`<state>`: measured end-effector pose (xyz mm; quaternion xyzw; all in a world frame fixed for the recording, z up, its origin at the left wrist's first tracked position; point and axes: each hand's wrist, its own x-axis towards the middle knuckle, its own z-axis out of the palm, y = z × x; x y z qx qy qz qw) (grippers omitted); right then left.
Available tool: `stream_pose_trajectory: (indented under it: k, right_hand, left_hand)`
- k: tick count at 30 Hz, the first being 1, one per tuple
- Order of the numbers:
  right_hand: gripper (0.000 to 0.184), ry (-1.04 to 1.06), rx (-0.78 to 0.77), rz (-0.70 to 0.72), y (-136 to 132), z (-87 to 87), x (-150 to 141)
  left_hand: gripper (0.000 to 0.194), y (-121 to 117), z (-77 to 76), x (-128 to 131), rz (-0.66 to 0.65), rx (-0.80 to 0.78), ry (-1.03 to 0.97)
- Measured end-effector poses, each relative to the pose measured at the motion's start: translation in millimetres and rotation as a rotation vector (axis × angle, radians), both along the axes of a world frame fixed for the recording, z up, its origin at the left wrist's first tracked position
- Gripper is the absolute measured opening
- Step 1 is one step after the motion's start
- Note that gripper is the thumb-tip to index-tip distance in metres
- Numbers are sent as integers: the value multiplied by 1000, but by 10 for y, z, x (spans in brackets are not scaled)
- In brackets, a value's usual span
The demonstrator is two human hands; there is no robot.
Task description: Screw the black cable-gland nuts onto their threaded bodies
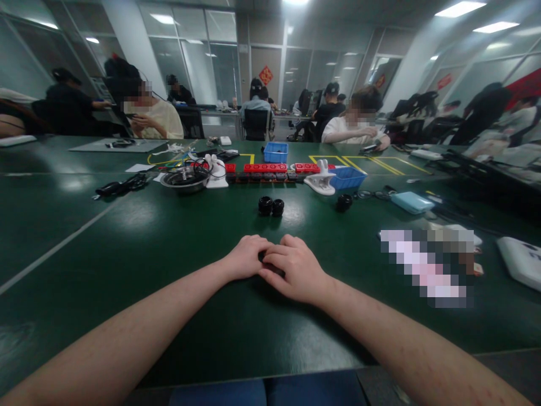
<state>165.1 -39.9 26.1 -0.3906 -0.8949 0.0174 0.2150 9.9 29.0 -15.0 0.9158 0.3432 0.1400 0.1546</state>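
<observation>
My left hand (248, 256) and my right hand (298, 268) meet just above the green table (203, 327), fingers curled toward each other. Between them a small black object (261, 256) peeks out; fingers cover most of it, so its kind cannot be told. Straight ahead of the hands, two short black ribbed cylinders (265, 206), lens-like in shape, stand side by side. A third black cylinder (344, 203) sits farther to the right. Neither hand touches these three.
Across the middle runs a row of red blocks (265, 168) with white clamps (321, 179) and blue bins (349, 178). A metal bowl of cables (185, 179) stands left of it. At right lie a light-blue case (411, 202) and a white device (520, 260). People sit beyond.
</observation>
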Motion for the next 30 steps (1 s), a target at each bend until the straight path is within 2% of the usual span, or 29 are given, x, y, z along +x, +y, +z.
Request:
stream_pose_trajectory:
  k: [6, 13, 21, 25, 30]
  right_hand:
    - [32, -20, 34, 25, -45, 21, 8]
    - [35, -56, 102, -59, -79, 17, 26]
    - [46, -181, -7, -295, 186, 49, 250]
    - [40, -153, -65, -300, 291, 3, 327]
    - [38, -73, -81, -295, 244, 5, 293]
  left_hand:
    - [13, 0, 7, 2, -10, 5, -7]
    - [25, 20, 9, -22, -30, -24, -48]
    - [37, -5, 81, -31, -53, -49, -23]
    - [39, -20, 97, -30, -36, -45, -7]
    - [39, -26, 85, -30, -28, -39, -12]
